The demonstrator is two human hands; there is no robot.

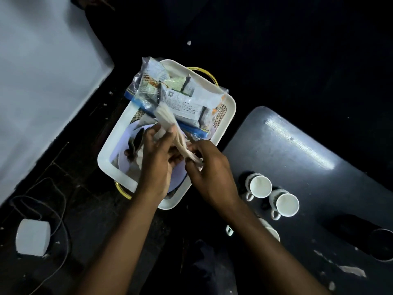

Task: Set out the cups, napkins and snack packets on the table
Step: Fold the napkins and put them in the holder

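Observation:
A white tray (pixel 227 109) with yellow handles sits left of the dark table (pixel 308 154). Several snack packets (pixel 182 96) lie across its far end. Over the tray, my left hand (pixel 157 158) and my right hand (pixel 209 169) both grip a folded bundle of white napkins (pixel 168 122), which is blurred. Two white cups (pixel 260 186) (pixel 286 204) stand on the table near its left edge. Part of a third cup (pixel 271 229) shows behind my right forearm. A pale plate (pixel 127 167) lies in the tray under my hands.
A white sheet (pixel 42 71) covers the upper left. A white round block (pixel 33 237) and a loose cable (pixel 61 213) lie on the dark floor at lower left. A dark round-rimmed object (pixel 382 245) sits at the table's right edge.

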